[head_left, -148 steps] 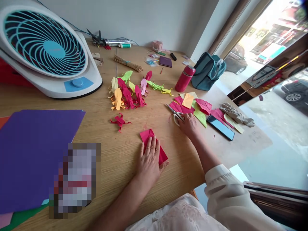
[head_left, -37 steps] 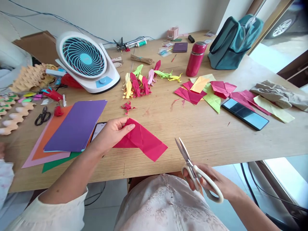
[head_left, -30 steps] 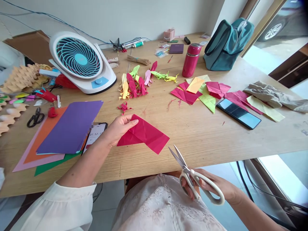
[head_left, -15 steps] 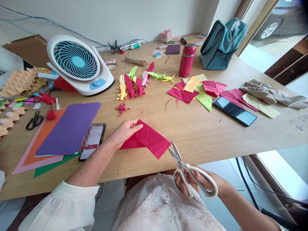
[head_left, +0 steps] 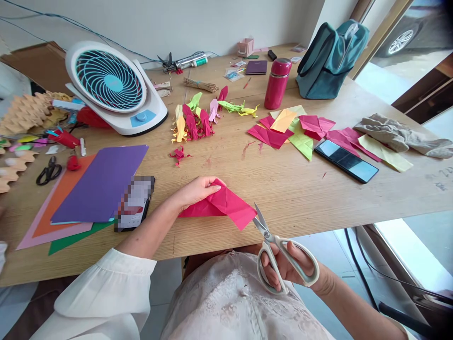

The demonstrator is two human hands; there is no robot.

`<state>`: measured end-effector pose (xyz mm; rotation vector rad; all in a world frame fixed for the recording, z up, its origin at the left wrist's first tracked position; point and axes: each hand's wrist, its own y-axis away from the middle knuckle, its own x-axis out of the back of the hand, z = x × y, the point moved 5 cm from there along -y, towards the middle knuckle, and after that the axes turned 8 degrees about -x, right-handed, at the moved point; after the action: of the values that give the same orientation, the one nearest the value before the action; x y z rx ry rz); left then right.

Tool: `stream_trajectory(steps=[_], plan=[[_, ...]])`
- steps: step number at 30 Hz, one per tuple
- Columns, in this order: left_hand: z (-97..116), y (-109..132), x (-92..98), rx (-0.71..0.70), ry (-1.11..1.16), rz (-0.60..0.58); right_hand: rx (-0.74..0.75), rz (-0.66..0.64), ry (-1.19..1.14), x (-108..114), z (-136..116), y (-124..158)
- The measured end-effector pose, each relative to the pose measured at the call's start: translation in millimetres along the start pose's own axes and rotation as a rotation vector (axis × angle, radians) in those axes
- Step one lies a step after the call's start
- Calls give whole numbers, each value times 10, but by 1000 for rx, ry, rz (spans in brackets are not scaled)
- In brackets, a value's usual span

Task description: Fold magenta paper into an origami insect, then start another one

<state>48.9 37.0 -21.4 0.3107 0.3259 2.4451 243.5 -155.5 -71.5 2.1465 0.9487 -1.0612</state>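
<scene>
Scissors meet red paper at its right corner, apart a second ago | paper: just below frame centre, over bench | left grip: pinching its upper edge | right grip: closed round scissors | best: keep paper taut

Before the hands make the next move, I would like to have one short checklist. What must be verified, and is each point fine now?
1. Left hand pinches the red paper between thumb and fingers: ok.
2. Right hand has its fingers through the handles of the scissors: ok.
3. Blades are open, with tips at the paper's right corner: ok.
4. Left fingertips are away from the blades: ok.
5. Folded paper figures lie farther back on the table, apart from the blades: ok.
6. A drawn guide line on the paper: cannot tell; only creases are clear.
</scene>
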Motion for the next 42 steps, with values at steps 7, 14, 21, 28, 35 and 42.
stream_trajectory(steps=[7,14,21,28,35,42], plan=[[134,-154,-23,-222,-581,-24,21,74,-75,54,156,-29],[300,278,-535,-581,-958,236,70,132,-183,75,289,-51],[44,376,-1047,-404,-1162,321,85,142,-171,73,349,-60],[-152,282,-1061,-369,-1295,227,126,160,-175,105,411,-24],[-142,342,-1038,-420,-1259,85,100,124,-245,121,498,58],[87,260,-1087,-304,-1157,178,88,149,-309,70,483,61]])
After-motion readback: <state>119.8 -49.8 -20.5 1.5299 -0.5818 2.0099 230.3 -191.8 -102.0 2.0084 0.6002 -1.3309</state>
